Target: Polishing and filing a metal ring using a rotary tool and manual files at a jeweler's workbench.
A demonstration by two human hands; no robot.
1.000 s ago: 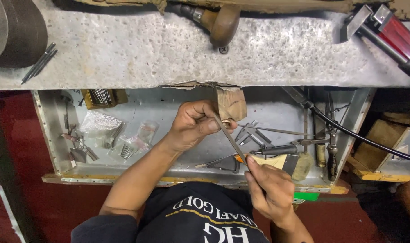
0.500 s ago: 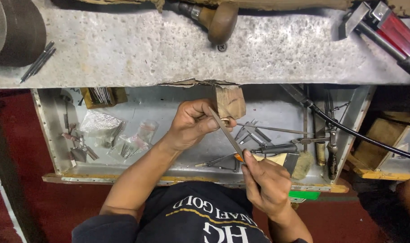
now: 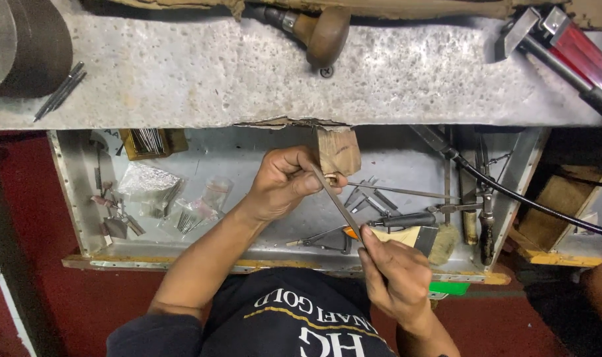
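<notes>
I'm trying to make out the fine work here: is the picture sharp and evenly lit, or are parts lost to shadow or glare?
Head view: the left hand, right hand and thin file are sharp; the metal tray is evenly lit with mild sheen on the plastic bags; the bench top is bright, not blown out; corners beside the tray sink into dark shadow; edges bow slightly from the wide lens.
</notes>
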